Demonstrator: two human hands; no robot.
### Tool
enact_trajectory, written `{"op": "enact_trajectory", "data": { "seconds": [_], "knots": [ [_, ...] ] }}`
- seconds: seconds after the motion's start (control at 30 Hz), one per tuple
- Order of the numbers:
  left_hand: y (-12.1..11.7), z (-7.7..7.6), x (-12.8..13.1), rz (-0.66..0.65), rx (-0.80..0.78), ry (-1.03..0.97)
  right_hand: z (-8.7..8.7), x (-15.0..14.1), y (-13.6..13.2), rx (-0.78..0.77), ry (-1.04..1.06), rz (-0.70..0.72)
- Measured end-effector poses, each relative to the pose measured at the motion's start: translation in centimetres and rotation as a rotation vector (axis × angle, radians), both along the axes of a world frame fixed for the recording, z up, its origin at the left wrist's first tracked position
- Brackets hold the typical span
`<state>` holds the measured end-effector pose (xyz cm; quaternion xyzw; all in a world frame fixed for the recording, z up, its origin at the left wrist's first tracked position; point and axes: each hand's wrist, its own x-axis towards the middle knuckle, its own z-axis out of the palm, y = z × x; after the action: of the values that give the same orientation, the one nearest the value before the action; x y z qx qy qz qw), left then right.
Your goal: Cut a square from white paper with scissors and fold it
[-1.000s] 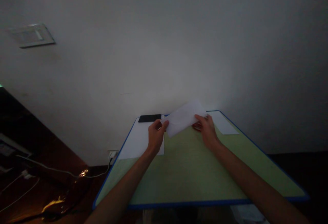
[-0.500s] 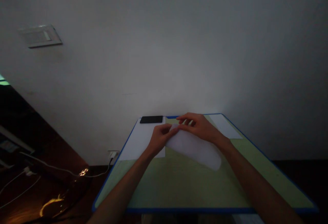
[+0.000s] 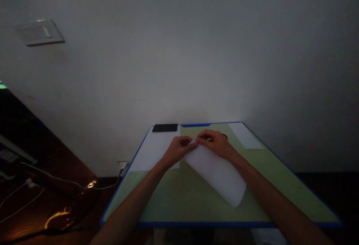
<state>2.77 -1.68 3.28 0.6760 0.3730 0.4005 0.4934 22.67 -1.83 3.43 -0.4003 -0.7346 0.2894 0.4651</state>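
A white paper piece (image 3: 215, 172) is held aslant near the centre of the frame, over a green tabletop (image 3: 179, 205); its upper corner is pinched by the left hand (image 3: 178, 149), thumb and fingers nearly closed, and by the right hand (image 3: 214, 142), similarly curled, the fingertips almost meeting; its broad end is left free toward the lower right; the step in hand is judged to be close working of that corner, whose exact form cannot be told; for the next move, a steady pinch and an unbuckled free end seem required.
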Motion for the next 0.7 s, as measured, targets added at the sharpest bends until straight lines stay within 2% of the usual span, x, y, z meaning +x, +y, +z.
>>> {"op": "enact_trajectory", "data": {
  "seconds": [0.27, 0.53, 0.7],
  "knots": [
    [0.55, -0.12, 0.12, 0.158, -0.071, -0.252, 0.07, -0.12, -0.12, -0.043, 0.108, -0.133],
    [0.5, -0.11, 0.17, 0.179, -0.046, -0.259, -0.16, -0.29, -0.16, -0.075, 0.189, -0.163],
    [0.62, -0.33, 0.14, 0.202, -0.019, -0.246, -0.57, -0.54, -0.11, -0.044, 0.195, -0.189]
  ]
}}
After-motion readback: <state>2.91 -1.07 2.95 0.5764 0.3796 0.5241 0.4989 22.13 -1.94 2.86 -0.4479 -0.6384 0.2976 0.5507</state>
